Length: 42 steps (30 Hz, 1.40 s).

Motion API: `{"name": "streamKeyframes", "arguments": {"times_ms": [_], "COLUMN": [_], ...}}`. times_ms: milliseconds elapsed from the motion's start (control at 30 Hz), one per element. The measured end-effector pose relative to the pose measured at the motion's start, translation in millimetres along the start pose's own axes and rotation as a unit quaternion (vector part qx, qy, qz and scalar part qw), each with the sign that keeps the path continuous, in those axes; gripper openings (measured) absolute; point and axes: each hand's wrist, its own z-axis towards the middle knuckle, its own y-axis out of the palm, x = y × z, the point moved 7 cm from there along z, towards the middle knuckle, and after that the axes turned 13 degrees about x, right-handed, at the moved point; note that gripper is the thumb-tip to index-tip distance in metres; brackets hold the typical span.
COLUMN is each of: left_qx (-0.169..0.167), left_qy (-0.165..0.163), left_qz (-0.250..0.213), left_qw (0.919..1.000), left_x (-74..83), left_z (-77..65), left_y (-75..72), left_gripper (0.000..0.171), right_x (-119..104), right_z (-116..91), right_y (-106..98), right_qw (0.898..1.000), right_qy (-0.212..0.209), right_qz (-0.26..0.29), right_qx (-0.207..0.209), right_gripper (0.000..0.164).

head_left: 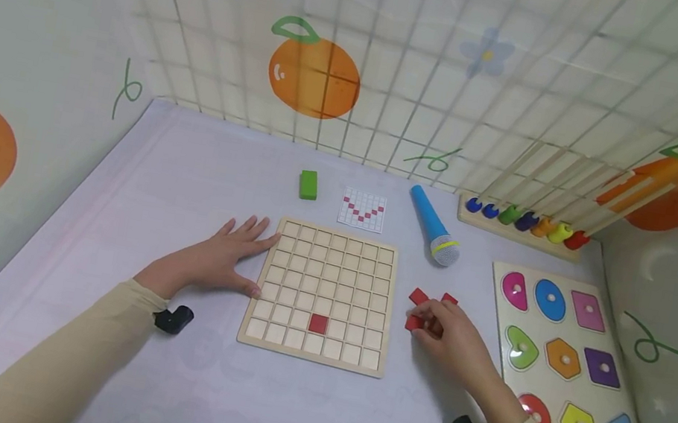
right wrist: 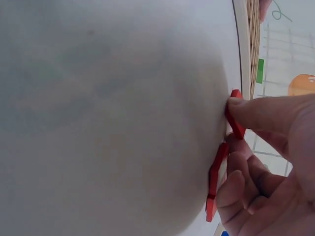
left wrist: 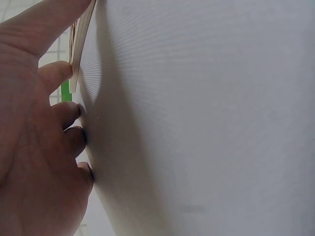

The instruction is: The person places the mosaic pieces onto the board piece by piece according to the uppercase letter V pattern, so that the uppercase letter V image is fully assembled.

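Head view: on pale cloth (head_left: 263,410) below patterned wall (head_left: 223,17), left hand (head_left: 220,259) splays, right hand (head_left: 451,341) pinches red tile (head_left: 413,323).

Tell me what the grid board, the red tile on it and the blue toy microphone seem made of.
Grid board: probably bare wood, matte, judging by its pale tan colour. Red tile: painted wood or plastic, I can't tell which; its colour is solid and even. Toy microphone: smooth, uniformly blue handle, likely plastic; grey head, unclear.
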Motion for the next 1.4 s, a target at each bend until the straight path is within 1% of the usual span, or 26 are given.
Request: {"name": "streamKeyframes", "arguments": {"times_ms": [133,400,533,933,1233,1400], "left_qx": [0.0,0.002,0.003,0.003,0.003,0.004], "left_qy": [0.0,0.001,0.001,0.003,0.004,0.004], "left_qz": [0.002,0.002,0.004,0.0,-0.002,-0.001], "left_qw": [1.0,1.0,1.0,1.0,1.0,1.0], "left_x": [-1.2,1.0,1.7,0.9,1.8,0.5], "left_z": [0.1,-0.3,-0.4,-1.0,-1.2,-1.0], "left_y": [0.9,-1.8,-2.9,-1.8,-2.2,-1.5], "left_gripper": [0.11,0.11,0.11,0.11,0.11,0.111], "right_x": [-0.8,0.0,0.6,-2.7,-3.5,-5.9], "right_z": [-0.4,1.1,1.1,0.5,1.7,2.8], "right_y": [0.5,0.9,0.8,-0.4,0.6,0.9], "right_qw": [1.0,0.999,0.999,0.999,0.999,0.999], "right_qy": [0.001,0.021,0.028,0.011,0.023,0.019], "right_qz": [-0.001,0.001,0.004,0.029,0.038,0.045], "right_qx": [-0.009,-0.03,-0.034,-0.02,-0.01,-0.002], "right_gripper": [0.03,0.029,0.028,0.027,0.027,0.028]}}
